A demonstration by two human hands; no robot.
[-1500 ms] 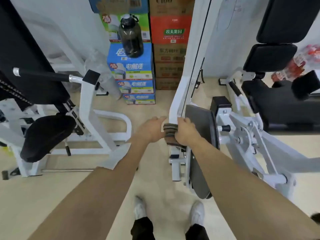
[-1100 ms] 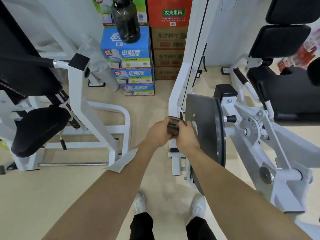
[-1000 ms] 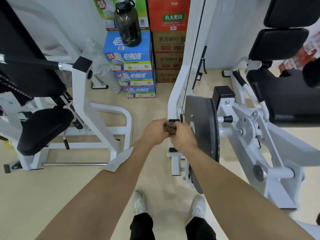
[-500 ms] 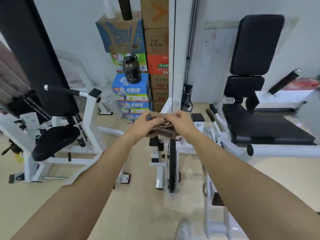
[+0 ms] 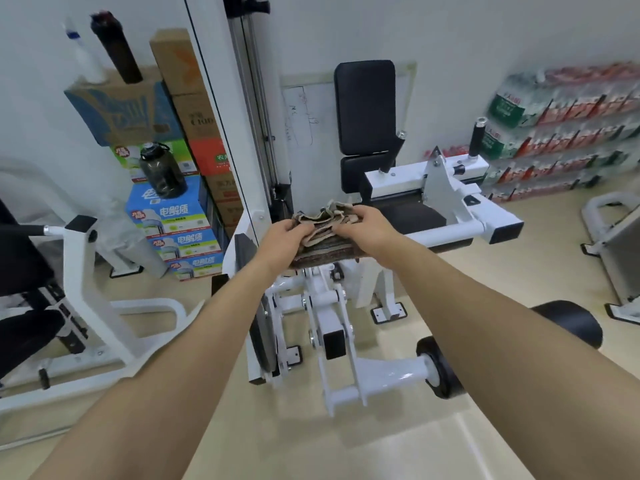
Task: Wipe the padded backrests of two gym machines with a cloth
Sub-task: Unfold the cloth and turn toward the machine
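Note:
Both hands hold a folded brown and beige striped cloth [image 5: 323,237] out in front of me at chest height. My left hand [image 5: 284,242] grips its left side and my right hand [image 5: 367,226] grips its right side and top folds. Straight ahead stands a white leg machine with a tall black padded backrest [image 5: 365,105] and a smaller black lumbar pad [image 5: 353,171] below it. The cloth is well short of the backrest. A second machine with black pads [image 5: 24,337] is at the far left edge.
Stacked drink cartons [image 5: 173,216] with a dark water jug [image 5: 161,171] stand at the back left beside the machine's white upright column [image 5: 249,133]. Shrink-wrapped bottle packs [image 5: 561,133] line the right wall. Black roller pads [image 5: 568,327] and the white lever arm [image 5: 336,341] lie low in front of me.
The view has lifted from the floor and weight plate to the leg machine's backrest. Both hands rose with the cloth and spread it from a tight roll to a wider fold.

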